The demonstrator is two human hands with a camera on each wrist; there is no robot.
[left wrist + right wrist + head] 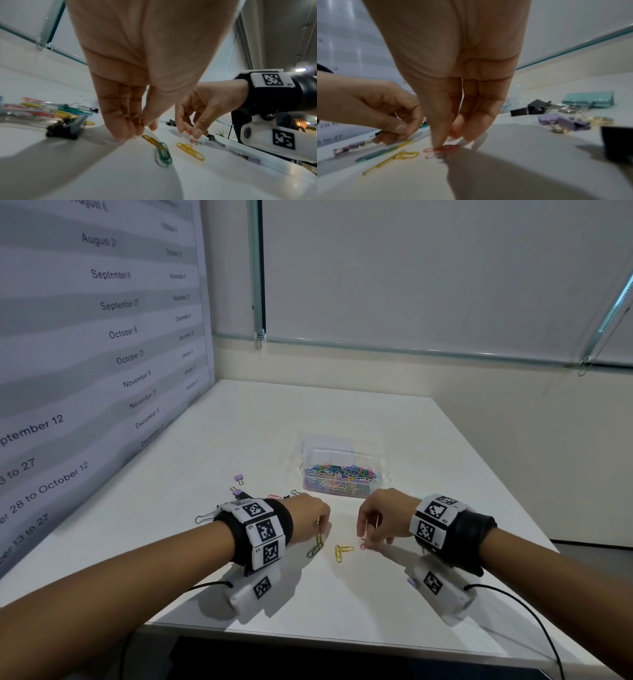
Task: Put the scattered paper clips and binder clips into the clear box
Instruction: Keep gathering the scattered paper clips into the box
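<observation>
The clear box (343, 453) stands mid-table, its bottom covered with colored paper clips. My left hand (320, 525) pinches a yellow paper clip (139, 119) between thumb and fingers, just above a yellow clip linked to a green clip (163, 152). My right hand (368, 537) points its fingers down; something like a pink clip (453, 133) sits between thumb and fingers, and the thumb tip touches red paper clips (447, 148) on the table. Two linked yellow clips (342, 551) lie between the hands.
Purple binder clips (238, 478) and a wire-handled clip (203, 518) lie left of my left wrist. Teal (588, 99), black (536, 106) and purple (563, 122) binder clips lie to the right in the right wrist view. A printed wall panel (85, 354) runs along the table's left side.
</observation>
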